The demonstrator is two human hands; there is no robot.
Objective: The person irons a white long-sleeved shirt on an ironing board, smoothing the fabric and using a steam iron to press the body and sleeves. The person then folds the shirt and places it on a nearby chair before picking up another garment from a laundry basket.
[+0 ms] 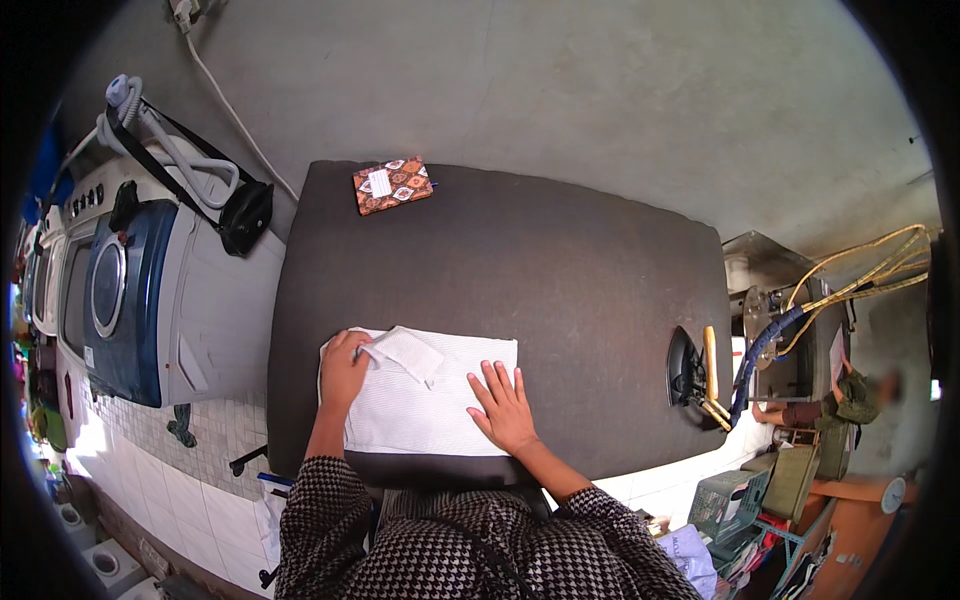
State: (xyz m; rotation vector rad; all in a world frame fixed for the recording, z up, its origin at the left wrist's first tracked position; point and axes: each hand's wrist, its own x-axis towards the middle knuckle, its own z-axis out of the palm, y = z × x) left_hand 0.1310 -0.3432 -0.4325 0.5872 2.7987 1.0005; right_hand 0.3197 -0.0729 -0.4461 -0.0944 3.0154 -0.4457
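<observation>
A white cloth with thin dark stripes (420, 420) lies folded flat on the dark padded ironing table (585, 285) in front of me. One loose flap (405, 356) of it is turned over at the far left part. My left hand (345, 371) is at the cloth's left end, its fingers closed around the edge beside the flap. Palm down, my right hand (504, 409) rests across the right side of the cloth with the fingers spread. Well to the right, an iron (682, 367) with a pale yellow handle stands near the table's right edge.
A patterned notebook (394, 185) lies at the table's far left. The iron's blue-wrapped hose (769, 341) runs off right. A washing machine (127, 300) with a black bag (247, 217) stands left. Another person (844, 397) sits at right, near plastic crates (727, 499).
</observation>
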